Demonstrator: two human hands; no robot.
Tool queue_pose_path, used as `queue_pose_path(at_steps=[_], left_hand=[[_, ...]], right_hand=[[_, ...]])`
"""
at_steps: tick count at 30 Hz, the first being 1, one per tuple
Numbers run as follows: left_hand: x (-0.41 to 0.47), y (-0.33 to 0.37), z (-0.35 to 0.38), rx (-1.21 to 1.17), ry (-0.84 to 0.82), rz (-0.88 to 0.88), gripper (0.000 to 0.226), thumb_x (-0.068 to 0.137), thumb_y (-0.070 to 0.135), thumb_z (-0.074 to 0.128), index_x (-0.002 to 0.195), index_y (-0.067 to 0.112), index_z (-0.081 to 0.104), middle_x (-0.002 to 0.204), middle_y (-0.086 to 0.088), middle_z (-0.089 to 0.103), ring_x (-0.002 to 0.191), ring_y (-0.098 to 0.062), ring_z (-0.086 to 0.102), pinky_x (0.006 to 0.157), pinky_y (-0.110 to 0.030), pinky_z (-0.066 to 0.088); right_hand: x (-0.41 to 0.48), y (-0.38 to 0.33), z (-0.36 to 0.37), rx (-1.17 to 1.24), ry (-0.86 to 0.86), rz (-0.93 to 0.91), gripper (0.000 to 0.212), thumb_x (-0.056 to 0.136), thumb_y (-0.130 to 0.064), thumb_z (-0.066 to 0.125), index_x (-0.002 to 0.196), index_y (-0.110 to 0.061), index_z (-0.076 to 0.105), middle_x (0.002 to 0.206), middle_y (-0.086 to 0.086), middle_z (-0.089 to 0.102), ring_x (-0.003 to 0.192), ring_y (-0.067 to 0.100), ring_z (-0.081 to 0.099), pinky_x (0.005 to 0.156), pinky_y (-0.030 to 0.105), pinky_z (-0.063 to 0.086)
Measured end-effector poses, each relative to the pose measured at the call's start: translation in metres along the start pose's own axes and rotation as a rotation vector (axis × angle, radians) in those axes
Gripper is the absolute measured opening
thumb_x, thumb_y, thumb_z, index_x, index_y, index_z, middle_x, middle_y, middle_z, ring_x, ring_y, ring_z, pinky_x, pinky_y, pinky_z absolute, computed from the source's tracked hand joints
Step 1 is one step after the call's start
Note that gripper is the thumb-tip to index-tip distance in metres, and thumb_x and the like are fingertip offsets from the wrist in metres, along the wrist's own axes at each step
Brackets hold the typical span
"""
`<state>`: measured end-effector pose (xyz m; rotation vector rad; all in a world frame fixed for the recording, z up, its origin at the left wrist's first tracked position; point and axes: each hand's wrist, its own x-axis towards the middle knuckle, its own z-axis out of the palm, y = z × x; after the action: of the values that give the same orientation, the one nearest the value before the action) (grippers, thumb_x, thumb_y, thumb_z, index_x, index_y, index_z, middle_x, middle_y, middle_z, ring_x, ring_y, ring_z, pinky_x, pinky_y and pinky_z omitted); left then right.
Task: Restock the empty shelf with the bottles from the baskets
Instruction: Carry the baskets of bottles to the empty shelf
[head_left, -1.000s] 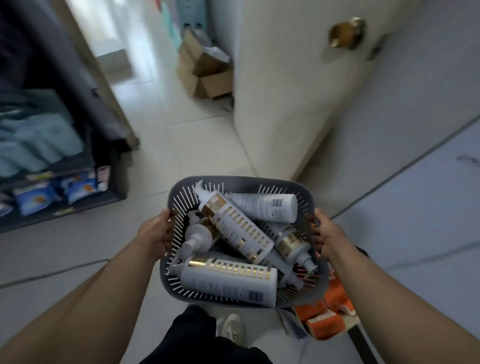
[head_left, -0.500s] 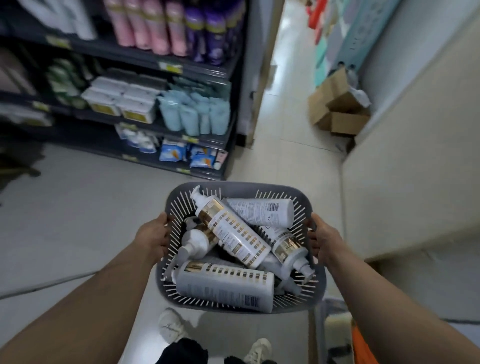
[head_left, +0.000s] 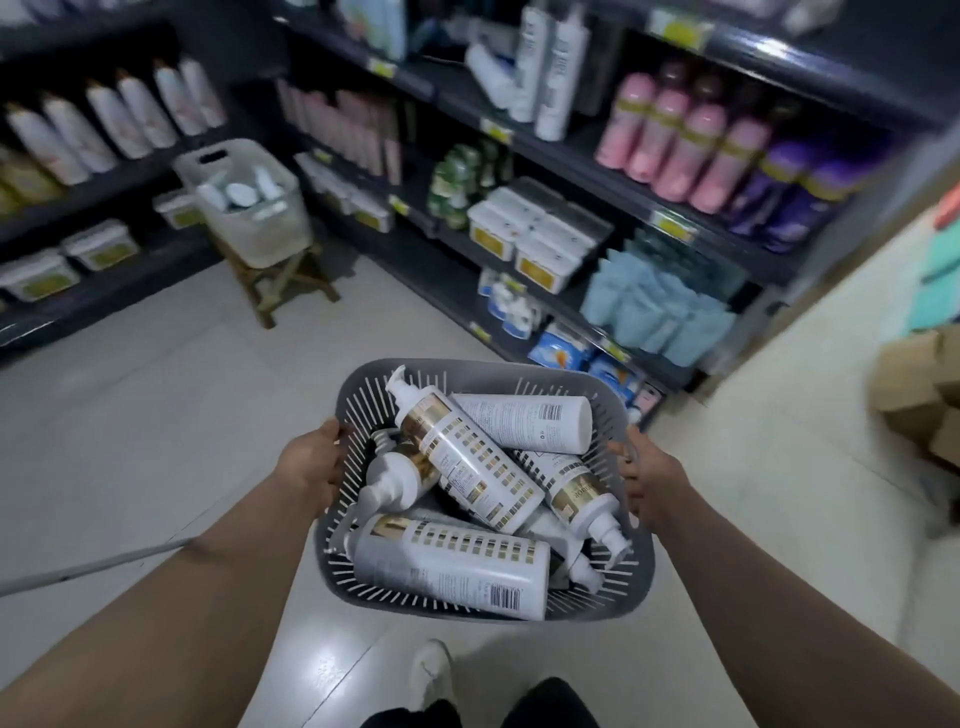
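Early stage, carrying, nothing shelved out of this load as far as I can judge. Grey slotted plastic basket (head_left: 483, 366) is held off the pale tiled floor (head_left: 156, 415) in front of the body. Left hand (head_left: 311, 467) grips its left rim and right hand (head_left: 649, 478) grips its right rim, fingers curled over the edges.

White pump bottles with gold-patterned labels (head_left: 467, 467) all lie loose inside, roughly five or six. One lies along the near edge, one diagonally across the middle, one towards the far right corner.

Dark store shelving (head_left: 561, 150) ahead looks stocked. The empty shelf may be the upper tier, but it's too blurred to tell.

A second pale translucent plastic basket (head_left: 280, 218) holding white containers sits on a wooden stool (head_left: 285, 280) by the shelves, also unemptied.

Left to do: reach the shelf, set the basket down, stand every bottle upright, then empty the other basket.
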<state>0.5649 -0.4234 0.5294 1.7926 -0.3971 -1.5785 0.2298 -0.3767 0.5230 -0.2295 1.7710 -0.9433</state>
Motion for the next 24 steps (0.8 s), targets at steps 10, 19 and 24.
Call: queue_pose_path(at_steps=[10, 19, 24], left_hand=[[0.063, 0.057, -0.109, -0.284, 0.27, -0.019, 0.031, 0.1, 0.023, 0.044, 0.072, 0.014, 0.052, 0.03, 0.009, 0.029, 0.021, -0.004, 0.017, 0.03, -0.004, 0.017], [0.126, 0.102, -0.182, -0.5, 0.459, -0.046, 0.029, 0.1, 0.026, 0.044, 0.076, 0.014, 0.055, 0.032, 0.009, 0.028, 0.022, -0.005, 0.018, 0.032, -0.004, 0.018], [0.161, 0.126, -0.233, -0.562, 0.506, -0.07, 0.03, 0.1, 0.028, 0.043, 0.075, 0.016, 0.054, 0.033, 0.009, 0.027, 0.023, -0.005, 0.017, 0.031, -0.007, 0.017]], right_hand=[[0.026, -0.076, 0.197, -0.27, -0.328, 0.009, 0.033, 0.102, -0.044, 0.037, 0.101, -0.016, 0.055, 0.04, -0.009, 0.043, 0.018, -0.001, 0.032, 0.024, 0.009, 0.023], [0.072, -0.133, 0.383, -0.505, -0.456, -0.04, 0.031, 0.1, -0.042, 0.045, 0.095, -0.015, 0.059, 0.066, -0.001, 0.038, 0.018, 0.0, 0.034, 0.023, 0.01, 0.023], [0.075, -0.147, 0.477, -0.585, -0.5, -0.041, 0.032, 0.1, -0.042, 0.046, 0.09, -0.015, 0.059, 0.066, -0.001, 0.038, 0.017, 0.0, 0.033, 0.024, 0.009, 0.022]])
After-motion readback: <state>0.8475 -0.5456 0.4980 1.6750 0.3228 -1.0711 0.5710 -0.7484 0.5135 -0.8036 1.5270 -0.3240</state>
